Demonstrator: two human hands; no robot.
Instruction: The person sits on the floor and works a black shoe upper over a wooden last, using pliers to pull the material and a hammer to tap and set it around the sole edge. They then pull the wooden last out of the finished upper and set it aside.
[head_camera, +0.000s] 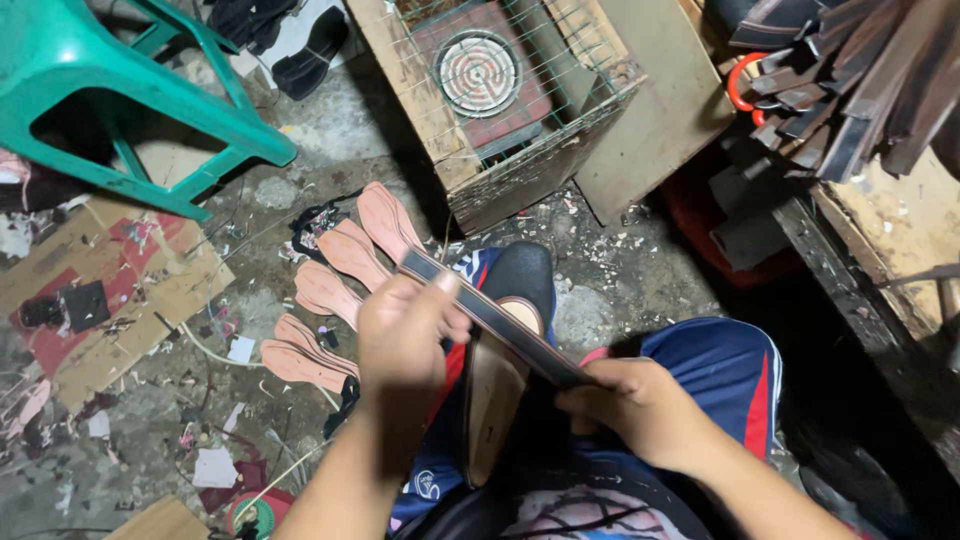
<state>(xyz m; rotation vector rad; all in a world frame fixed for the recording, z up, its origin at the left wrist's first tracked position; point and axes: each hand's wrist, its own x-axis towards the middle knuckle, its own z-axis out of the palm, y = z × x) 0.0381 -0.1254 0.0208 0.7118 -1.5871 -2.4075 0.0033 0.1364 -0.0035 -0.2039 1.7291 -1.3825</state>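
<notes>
My left hand (402, 335) and my right hand (633, 405) both grip a long dark strip (500, 320) with a brown edge, stretched slantwise between them. The left hand pinches its upper end, the right hand holds its lower end. Under the strip a black shoe with a tan insole (497, 385) rests upright on my lap between my knees, toe pointing away. My legs are in blue shorts with red stripes (735, 375).
Several pink shoe soles (345, 262) lie in a row on the littered floor left of my knee. A wooden crate with wire mesh holds a round electric heater (478, 72). A green plastic stool (130, 90) stands at upper left. Dark strips (850, 80) pile at upper right above a wooden bench.
</notes>
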